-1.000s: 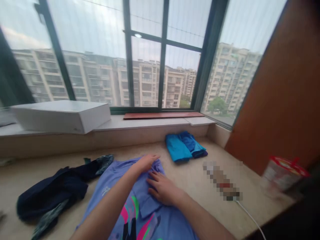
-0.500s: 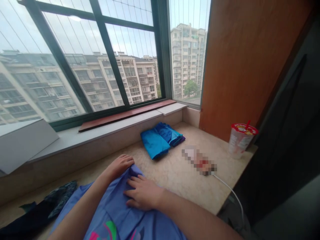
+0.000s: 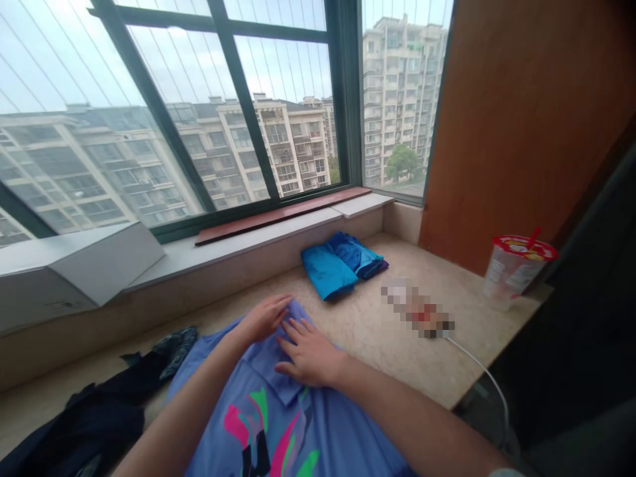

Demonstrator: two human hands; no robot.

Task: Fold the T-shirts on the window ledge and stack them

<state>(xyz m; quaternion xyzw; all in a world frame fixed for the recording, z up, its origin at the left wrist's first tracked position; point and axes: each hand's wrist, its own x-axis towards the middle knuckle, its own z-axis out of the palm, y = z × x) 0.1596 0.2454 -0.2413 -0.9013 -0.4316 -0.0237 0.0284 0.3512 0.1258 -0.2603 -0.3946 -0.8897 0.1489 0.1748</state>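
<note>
A blue-purple T-shirt (image 3: 218, 404) with a pink, green and black print lies spread on the stone-like ledge. My left hand (image 3: 268, 317) rests at the shirt's far edge, its fingers stretched forward and close together on the cloth; its thumb is mostly hidden. Just to the right, my right hand (image 3: 311, 354) lies flat on the shirt with its fingers spread. The two hands' fingertips are close to each other. Part of the fabric beneath the hands is folded over in a layer. My forearms cover portions of the shirt's sides.
Beyond the shirt sits a folded bright blue garment (image 3: 330, 268). A pixelated object (image 3: 417, 308) with a white cable (image 3: 481, 368) lies to the right, near a red-lidded plastic cup (image 3: 514, 271). Dark clothing (image 3: 99, 411) is at left, below a white box (image 3: 99, 265) by the window.
The view has turned left, so everything sits farther right. My left fingers have straightened over the far edge of the shirt, and more of the print shows. My right hand stays flat.
</note>
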